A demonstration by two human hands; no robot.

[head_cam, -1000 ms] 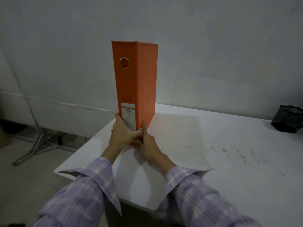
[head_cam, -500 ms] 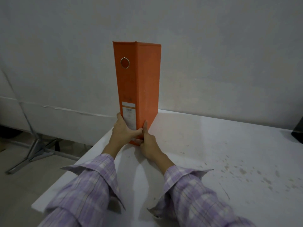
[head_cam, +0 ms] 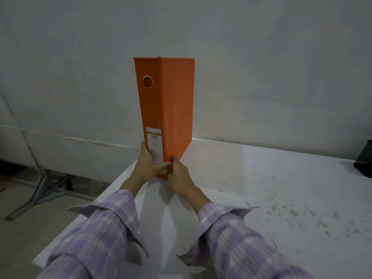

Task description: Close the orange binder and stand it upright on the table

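Note:
The orange binder (head_cam: 173, 109) stands closed and upright near the left corner of the white table (head_cam: 261, 198), its spine with a metal finger ring and a white label facing me. My left hand (head_cam: 148, 168) grips the bottom of the spine from the left, thumb across the front. My right hand (head_cam: 180, 176) presses against the lower right edge of the spine. The binder's base is partly hidden behind both hands.
A dark mesh container (head_cam: 364, 158) sits at the table's far right edge. A grey wall stands close behind the table. A metal stand (head_cam: 40, 186) is on the floor at left. Stains speckle the table's right side.
The binder has turned a little, showing more of its right cover, and the view has shifted. Both hands keep the same hold at its base.

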